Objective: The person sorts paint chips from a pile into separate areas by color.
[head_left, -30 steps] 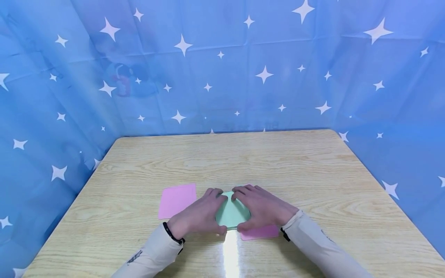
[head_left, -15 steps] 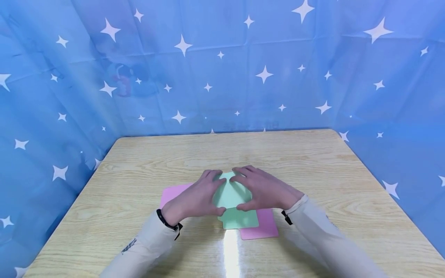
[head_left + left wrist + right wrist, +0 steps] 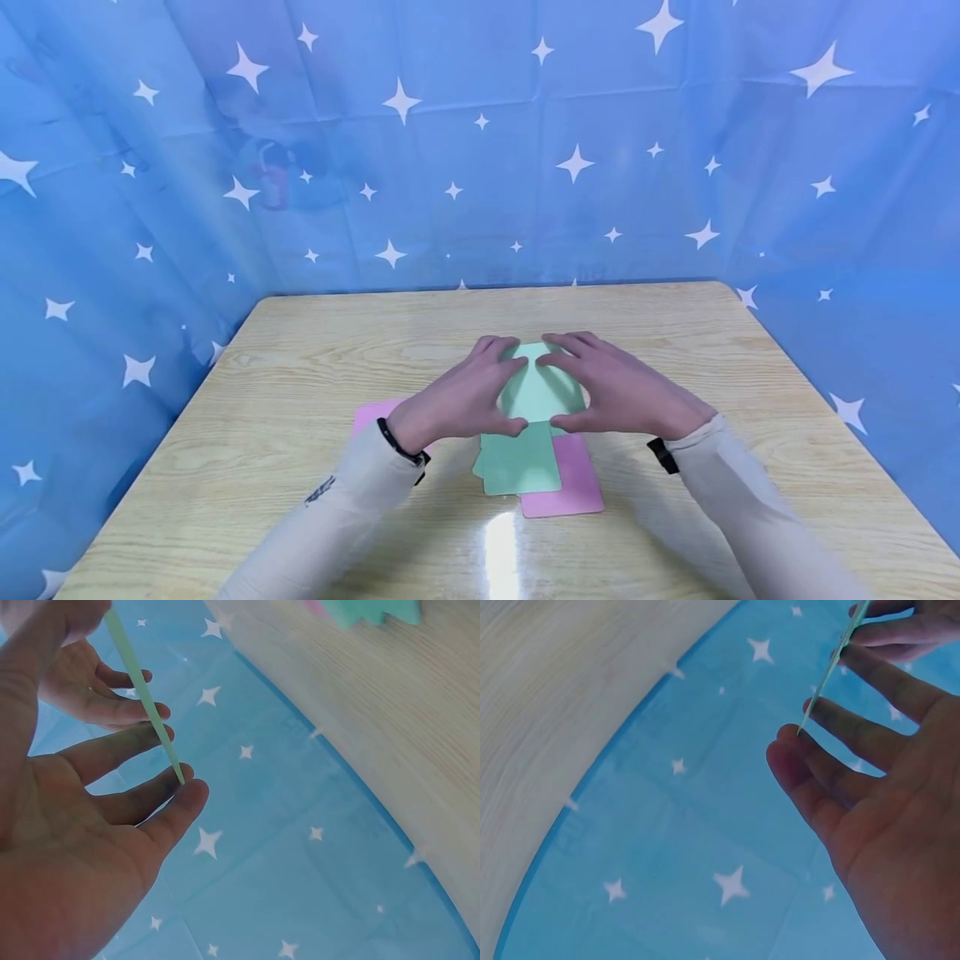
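As the light-green square sheet point(image 3: 544, 389) is thin, the left hand point(image 3: 472, 396) and right hand point(image 3: 626, 390) grip its opposite edges, apparently keeping it flat above the tabletop point(image 3: 360, 350).

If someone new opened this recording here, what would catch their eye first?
Probably the pale green sheet held above the wooden table between the left hand and right hand. Next, the blue star-patterned cloth behind, then the darker green sheet overlapping a pink sheet on the table's near half.
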Motion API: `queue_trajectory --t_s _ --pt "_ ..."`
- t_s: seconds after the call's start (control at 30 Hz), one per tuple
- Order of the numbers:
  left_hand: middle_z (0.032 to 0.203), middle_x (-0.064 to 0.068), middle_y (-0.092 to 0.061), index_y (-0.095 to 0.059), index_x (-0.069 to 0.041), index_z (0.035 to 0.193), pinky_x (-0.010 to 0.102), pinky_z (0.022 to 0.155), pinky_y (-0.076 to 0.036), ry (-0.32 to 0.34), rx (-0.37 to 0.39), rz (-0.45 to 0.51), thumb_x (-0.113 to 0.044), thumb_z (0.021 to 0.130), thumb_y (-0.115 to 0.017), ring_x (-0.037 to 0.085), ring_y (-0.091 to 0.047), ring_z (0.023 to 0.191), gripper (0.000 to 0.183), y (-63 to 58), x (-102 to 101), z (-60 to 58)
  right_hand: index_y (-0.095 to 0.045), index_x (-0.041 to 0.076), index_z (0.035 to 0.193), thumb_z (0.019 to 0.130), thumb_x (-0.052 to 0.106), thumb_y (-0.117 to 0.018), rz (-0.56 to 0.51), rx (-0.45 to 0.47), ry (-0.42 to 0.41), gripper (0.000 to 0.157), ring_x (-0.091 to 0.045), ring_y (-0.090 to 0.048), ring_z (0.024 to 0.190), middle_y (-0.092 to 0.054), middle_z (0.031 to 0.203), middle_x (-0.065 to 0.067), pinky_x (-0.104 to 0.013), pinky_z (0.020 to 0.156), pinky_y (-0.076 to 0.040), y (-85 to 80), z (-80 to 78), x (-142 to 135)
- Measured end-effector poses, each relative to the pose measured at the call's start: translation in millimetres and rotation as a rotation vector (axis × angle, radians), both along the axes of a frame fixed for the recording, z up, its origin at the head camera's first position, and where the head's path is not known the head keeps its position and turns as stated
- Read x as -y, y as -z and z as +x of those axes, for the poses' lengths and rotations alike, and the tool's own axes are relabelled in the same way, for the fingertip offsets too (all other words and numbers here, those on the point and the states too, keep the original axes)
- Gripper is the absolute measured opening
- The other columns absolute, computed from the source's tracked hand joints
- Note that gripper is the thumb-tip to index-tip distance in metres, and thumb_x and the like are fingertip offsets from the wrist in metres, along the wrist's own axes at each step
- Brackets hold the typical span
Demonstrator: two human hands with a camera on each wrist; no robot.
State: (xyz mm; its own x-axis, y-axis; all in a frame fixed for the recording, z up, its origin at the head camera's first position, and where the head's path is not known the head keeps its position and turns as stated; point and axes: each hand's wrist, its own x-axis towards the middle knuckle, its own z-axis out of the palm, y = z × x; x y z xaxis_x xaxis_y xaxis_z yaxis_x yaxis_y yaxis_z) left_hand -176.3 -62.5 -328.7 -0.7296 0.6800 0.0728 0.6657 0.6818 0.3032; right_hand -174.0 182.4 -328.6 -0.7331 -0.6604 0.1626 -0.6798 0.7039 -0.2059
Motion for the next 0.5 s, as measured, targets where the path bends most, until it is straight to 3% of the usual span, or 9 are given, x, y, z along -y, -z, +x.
queue_trajectory --t_s 0.2,0.5 --pt "0.162 0.017 -0.033 -0.051 -0.003 0.149 0.033 0.110 -0.046 0.031 -0.019 -0.042 -0.041 0.086 -0.081 0.030 -0.028 0.150 0.079 -2.7 -34.0 -11.8 -0.060 0.016 0.139 0.081 0.045 -0.084 0.021 -0.013 0.058 0.069 -0.038 -0.038 0.145 -0.040 0.160 -0.012 -0.061 0.111 -0.039 -6.1 1.2 -28.8" --pt "0.159 0.015 -0.037 -0.054 -0.007 0.146 0.028 0.104 -0.047 0.067 -0.056 -0.081 -0.043 0.087 -0.079 0.028 -0.032 0.147 0.073 10.1 -87.2 -26.7 -0.061 0.014 0.138 0.080 0.038 -0.086 0.037 -0.007 0.123 0.067 -0.040 -0.040 0.142 -0.041 0.159 -0.014 -0.062 0.105 -0.043 0.1 3.0 -71.4"
